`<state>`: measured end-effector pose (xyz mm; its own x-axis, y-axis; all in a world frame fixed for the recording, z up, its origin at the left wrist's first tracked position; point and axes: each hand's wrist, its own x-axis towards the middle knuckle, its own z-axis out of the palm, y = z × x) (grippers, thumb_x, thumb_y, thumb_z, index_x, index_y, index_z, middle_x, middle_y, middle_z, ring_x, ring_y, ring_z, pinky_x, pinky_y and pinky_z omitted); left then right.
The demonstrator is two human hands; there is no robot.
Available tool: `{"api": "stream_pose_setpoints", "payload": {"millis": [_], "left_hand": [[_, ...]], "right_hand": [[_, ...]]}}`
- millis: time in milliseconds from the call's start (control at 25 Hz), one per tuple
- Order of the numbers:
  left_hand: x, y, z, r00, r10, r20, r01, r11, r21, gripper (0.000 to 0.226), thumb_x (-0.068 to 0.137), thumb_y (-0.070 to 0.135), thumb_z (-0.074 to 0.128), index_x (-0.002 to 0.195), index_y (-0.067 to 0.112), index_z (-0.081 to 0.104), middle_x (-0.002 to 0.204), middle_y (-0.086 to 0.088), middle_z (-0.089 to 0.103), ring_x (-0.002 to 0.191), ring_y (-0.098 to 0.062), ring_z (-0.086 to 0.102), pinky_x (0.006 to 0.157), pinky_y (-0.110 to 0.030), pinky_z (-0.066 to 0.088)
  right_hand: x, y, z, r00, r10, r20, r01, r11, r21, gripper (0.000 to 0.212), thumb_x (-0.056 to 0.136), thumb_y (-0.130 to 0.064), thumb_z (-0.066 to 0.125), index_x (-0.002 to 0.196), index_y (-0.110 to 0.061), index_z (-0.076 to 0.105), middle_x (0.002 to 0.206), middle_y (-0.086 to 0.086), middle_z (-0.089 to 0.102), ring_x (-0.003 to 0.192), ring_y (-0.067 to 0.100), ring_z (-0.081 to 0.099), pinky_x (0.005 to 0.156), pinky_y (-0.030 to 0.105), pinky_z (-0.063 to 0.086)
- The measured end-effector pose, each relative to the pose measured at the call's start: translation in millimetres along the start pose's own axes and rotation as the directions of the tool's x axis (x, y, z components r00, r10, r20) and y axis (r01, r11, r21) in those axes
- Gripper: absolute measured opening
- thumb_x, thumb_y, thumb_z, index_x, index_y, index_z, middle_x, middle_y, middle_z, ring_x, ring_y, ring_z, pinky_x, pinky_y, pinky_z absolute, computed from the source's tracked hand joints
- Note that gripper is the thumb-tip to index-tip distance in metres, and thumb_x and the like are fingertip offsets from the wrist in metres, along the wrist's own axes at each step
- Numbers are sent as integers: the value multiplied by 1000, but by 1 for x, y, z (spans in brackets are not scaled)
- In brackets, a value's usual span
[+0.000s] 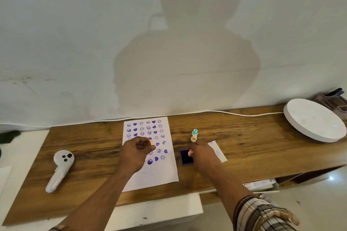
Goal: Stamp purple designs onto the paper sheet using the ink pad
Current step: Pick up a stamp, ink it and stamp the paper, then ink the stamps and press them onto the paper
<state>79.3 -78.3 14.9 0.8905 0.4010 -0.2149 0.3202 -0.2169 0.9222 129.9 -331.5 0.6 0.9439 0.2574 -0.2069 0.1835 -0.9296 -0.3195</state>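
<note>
Step in hand: inking and stamping, sheet over half filled.

Paper sheet [150, 155] lies at frame centre on wooden surface [93, 148]; ink pad [186, 157] just right of it.

Left hand [136, 153]: grip closed on small orange stamp [149, 142], held over sheet.

Right hand [203, 153]: grip closed on stacked stamps [194, 138], pink end at ink pad.

Next move judged: empty lower rows to be aimed for, stamp to be pressed flat.

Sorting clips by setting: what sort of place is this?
Probably a home or office craft desk: a wooden tabletop against a plain wall, a stamped paper sheet, an ink pad, a desk organiser.

A wooden tabletop [244, 146] stands against a pale, stained wall [75, 43] bearing a shadow, above a glossy tiled floor [319, 193].
</note>
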Motion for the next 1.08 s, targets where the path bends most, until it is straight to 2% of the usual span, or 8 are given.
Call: {"api": "stream_pose_setpoints", "payload": {"millis": [160,320,520,800,960,1040,1080], "left_hand": [[-1,-3,-2,1000,-8,-7,8,999,-31,24,73,10,91,93,15,79,85,1,80,81,-16,77,80,-31,60],[-2,-2,-1,1000,-10,-14,9,999,-47,23,71,12,92,86,23,77,76,9,80,74,-8,76,74,-24,58],[-5,-4,0,1000,-6,5,6,999,-39,25,72,15,93,84,28,76,78,15,79,76,-4,76,74,-24,58],[0,-5,-4,1000,-3,-12,2,997,-77,24,71,10,93,85,22,78,78,8,81,75,-9,77,73,-25,58],[-5,-6,-8,1000,-10,-25,8,996,-94,24,71,13,93,85,24,78,79,9,80,76,-10,77,74,-27,59],[-7,-6,-14,999,-16,-30,13,995,-102,24,72,13,92,86,25,77,79,12,80,76,-6,76,75,-27,58],[-6,-7,-19,999,-25,-39,21,994,-108,23,73,13,92,86,26,77,79,12,80,75,-6,76,75,-27,58]], "right_hand": [[6,1,4,1000,-25,14,26,996,-83,38,98,-20,73,135,-21,63,150,5,55,133,25,53,109,40,50],[8,-1,11,999,-15,30,19,989,-148,41,98,-22,73,137,-21,60,143,6,59,121,23,59,100,37,55],[12,1,14,999,-21,36,27,985,-172,38,99,-26,71,135,-22,59,132,5,64,113,20,62,93,35,57],[14,4,19,1000,-16,14,18,990,-138,36,99,-26,72,133,-23,61,135,4,62,116,20,61,95,35,56],[12,4,21,1000,-1,0,1,995,-102,36,98,-24,73,132,-24,63,140,4,62,121,22,60,101,38,55],[10,5,18,999,33,0,-33,999,-40,30,100,-24,70,130,-23,64,138,3,63,115,21,62,99,35,56],[9,4,16,998,65,-13,-65,998,27,28,101,-25,69,128,-23,64,134,3,65,107,18,62,93,31,56]]}}
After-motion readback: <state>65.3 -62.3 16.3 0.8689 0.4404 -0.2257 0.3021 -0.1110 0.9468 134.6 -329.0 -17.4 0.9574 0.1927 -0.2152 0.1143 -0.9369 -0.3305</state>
